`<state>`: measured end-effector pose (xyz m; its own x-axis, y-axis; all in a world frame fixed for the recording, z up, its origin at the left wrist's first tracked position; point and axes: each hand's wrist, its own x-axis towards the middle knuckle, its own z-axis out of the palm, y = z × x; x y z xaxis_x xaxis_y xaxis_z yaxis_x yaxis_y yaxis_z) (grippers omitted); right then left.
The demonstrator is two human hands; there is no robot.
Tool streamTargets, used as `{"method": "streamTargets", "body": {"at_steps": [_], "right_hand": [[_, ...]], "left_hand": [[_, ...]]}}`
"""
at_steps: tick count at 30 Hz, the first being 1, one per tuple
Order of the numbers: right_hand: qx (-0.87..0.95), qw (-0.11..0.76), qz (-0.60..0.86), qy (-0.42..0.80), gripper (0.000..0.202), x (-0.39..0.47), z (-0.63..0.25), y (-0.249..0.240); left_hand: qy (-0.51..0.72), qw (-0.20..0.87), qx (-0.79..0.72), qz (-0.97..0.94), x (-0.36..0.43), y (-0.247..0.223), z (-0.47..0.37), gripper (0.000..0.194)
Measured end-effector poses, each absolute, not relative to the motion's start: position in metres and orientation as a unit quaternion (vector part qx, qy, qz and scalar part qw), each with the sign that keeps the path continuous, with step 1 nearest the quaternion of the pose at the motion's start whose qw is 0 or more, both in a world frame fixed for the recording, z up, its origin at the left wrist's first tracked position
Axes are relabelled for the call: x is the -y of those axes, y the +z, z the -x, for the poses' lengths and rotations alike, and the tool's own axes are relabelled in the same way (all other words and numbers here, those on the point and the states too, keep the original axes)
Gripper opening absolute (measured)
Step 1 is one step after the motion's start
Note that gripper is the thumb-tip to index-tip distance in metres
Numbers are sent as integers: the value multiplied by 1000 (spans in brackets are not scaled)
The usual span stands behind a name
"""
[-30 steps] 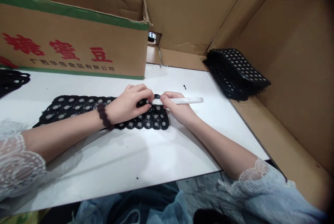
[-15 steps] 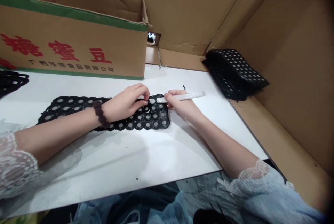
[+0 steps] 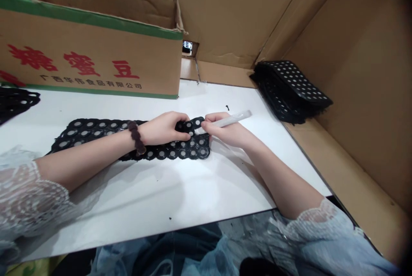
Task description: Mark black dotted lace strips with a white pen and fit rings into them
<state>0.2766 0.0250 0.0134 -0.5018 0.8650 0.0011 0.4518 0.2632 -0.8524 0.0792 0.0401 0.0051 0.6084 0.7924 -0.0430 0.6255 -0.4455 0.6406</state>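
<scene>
A black sheet (image 3: 156,154) with rows of pale round discs lies on the white table (image 3: 144,207). My left hand (image 3: 167,128) rests over its right half, thumb and fingers a little apart at the sheet's surface; no object shows between them. Pinched in my right hand (image 3: 223,128) is a white pen-like tool (image 3: 236,118), its tip touching the sheet near its right end, close to my left thumb. The middle of the sheet is hidden under my left hand and forearm.
A large open cardboard box (image 3: 112,53) stands at the back left. Black netted material (image 3: 17,103) lies at the left edge. A stack of black dotted sheets (image 3: 292,89) sits at the back right, beside cardboard walls (image 3: 360,74).
My left hand has shifted slightly right and down, and its thumb and fingers have parted. The right hand's tool tip has moved down onto the sheet.
</scene>
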Motion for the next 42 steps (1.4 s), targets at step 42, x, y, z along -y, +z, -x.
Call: {"method": "streamTargets", "body": {"at_steps": [42], "right_hand": [[740,234,443,449,27,-21,-274,10]], "left_hand": [[138,426,-460,-767,-32,18,-73,27]]}}
